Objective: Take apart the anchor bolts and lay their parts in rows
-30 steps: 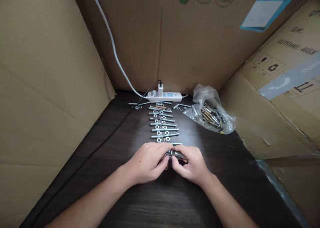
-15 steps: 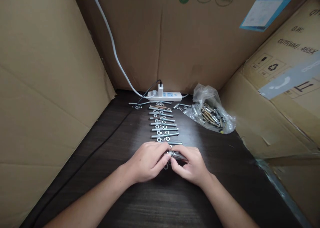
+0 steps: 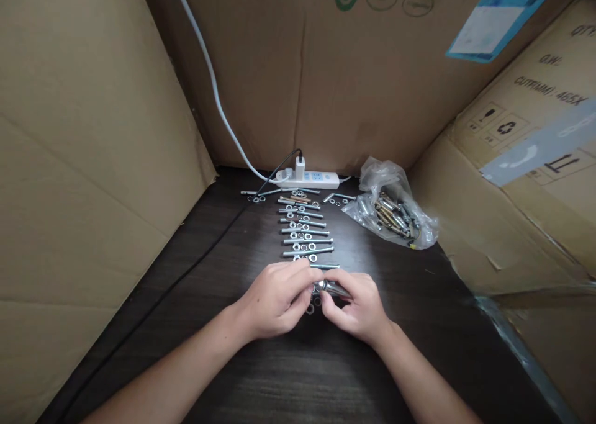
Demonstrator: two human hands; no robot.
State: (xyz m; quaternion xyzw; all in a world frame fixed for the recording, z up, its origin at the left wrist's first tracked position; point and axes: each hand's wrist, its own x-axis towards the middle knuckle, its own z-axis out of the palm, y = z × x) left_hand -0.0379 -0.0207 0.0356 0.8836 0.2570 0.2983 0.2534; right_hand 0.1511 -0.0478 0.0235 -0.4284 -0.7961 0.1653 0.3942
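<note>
Above the bench, the left hand is curling nearly closed at one end of a metal bolt, any grip hidden, while the right hand is pinching its barrel. The bolt is looking stiff, probably slick and dense; the barrel is likely offering the surest hold.

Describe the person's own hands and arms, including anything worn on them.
Both the left hand and the right hand are bare: no gloves, and no rings can be seen. The left forearm and right forearm show no sleeves, watch or bracelet, up to where the picture cuts them off.
</note>
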